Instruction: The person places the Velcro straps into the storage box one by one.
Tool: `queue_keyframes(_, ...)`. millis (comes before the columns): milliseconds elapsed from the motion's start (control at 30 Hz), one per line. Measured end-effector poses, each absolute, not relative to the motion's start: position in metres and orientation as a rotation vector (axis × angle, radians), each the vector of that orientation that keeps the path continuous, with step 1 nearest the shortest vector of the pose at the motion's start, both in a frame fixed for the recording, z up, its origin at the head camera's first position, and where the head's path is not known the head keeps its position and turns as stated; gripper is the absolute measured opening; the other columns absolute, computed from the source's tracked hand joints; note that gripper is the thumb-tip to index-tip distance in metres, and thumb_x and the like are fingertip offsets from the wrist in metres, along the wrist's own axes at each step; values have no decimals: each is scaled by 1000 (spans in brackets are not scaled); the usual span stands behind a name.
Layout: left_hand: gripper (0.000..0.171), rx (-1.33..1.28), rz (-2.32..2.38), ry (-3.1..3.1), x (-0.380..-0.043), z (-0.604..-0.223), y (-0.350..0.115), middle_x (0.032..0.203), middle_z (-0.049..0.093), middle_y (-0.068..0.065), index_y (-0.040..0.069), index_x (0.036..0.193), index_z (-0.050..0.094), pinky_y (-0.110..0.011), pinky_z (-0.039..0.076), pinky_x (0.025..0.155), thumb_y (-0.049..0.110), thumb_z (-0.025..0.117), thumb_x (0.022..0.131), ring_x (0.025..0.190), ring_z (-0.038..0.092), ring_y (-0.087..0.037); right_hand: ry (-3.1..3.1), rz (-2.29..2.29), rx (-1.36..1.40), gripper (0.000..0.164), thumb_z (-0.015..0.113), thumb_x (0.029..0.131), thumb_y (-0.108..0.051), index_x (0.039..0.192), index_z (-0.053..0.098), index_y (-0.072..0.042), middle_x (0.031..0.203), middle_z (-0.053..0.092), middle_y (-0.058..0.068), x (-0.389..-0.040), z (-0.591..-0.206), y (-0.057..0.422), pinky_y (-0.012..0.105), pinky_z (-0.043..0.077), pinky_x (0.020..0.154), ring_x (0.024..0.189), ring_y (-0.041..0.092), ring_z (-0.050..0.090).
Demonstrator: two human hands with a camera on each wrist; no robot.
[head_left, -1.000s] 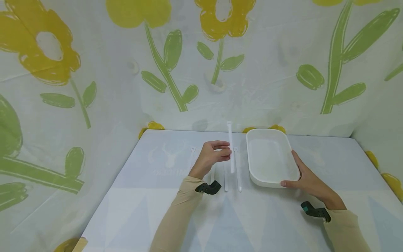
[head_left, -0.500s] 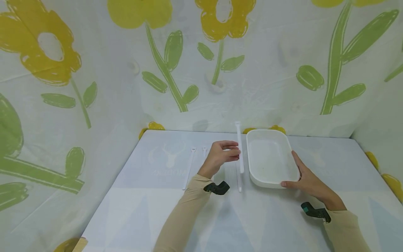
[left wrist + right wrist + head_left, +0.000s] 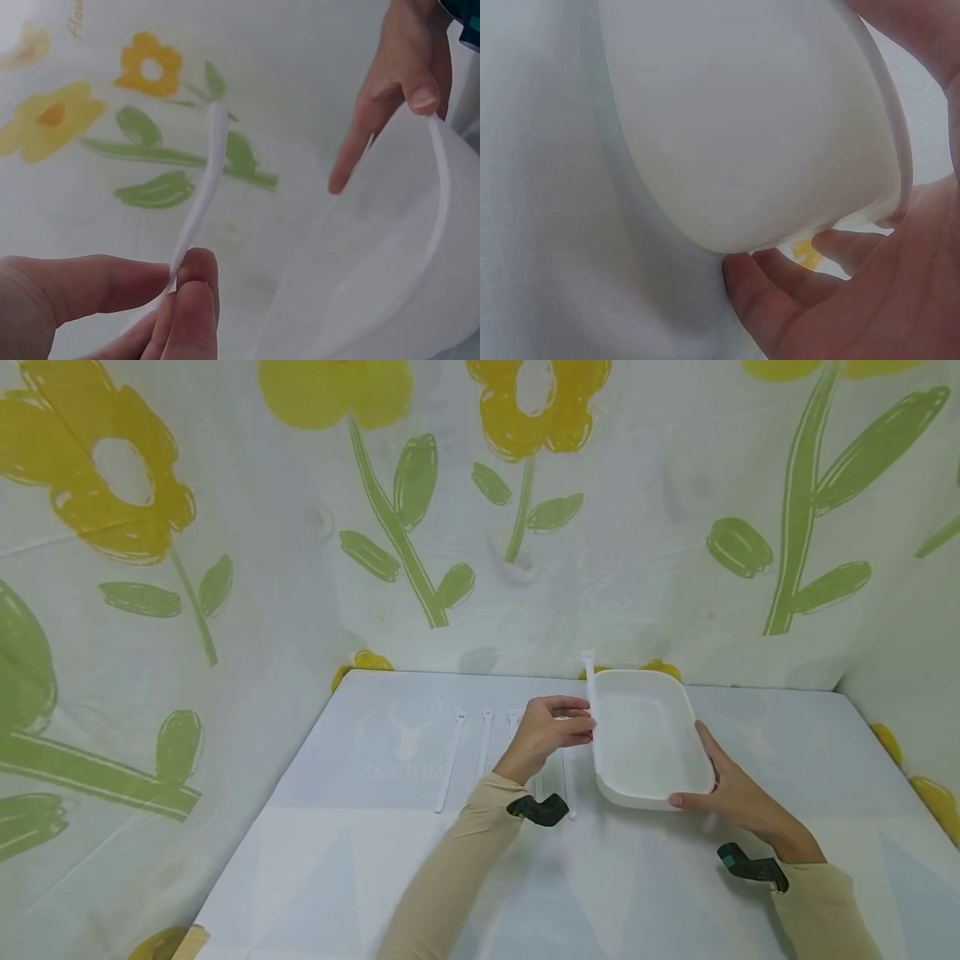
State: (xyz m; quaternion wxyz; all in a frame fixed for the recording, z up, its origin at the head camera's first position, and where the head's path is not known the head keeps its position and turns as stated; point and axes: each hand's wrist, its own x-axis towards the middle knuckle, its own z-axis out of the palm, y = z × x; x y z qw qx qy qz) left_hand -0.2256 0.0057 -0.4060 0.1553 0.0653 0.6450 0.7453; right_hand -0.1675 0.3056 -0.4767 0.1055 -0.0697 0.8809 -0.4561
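My left hand [image 3: 551, 731] pinches a slim white stick [image 3: 590, 685] with a small wider head, held nearly upright beside the left rim of a white rectangular container [image 3: 648, 735]. In the left wrist view, thumb and fingertips meet on the stick [image 3: 206, 187], which curves slightly and overlaps nothing of the container [image 3: 375, 292]. My right hand [image 3: 738, 793] grips the container at its near right corner, thumb at the rim. The right wrist view shows its fingers [image 3: 761, 296] under the container's lower edge. No contents show inside the container.
Several similar white sticks lie side by side on the pale table [image 3: 315, 852], among them a leftmost stick [image 3: 450, 764] and one stick [image 3: 569, 789] partly behind my left wrist. A flower-printed cloth [image 3: 630, 568] hangs behind the table and at its sides.
My left hand has moved right with the stick, from over the row of sticks to the container's left rim. More sticks on the left now show. The right hand and container stay put.
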Motion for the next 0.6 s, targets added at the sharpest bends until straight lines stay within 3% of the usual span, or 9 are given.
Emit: queue_keyframes(600,32,194,2102,1843,-226,-412,34,90,69,-5,-10,119,69,-34,68,78,-6,74,87,68,69,-12,2607,-1315,-201,131,83,86,-30,162,-23,-16,171,-5,31,-168,-477,304,82,34,110,145,56,24)
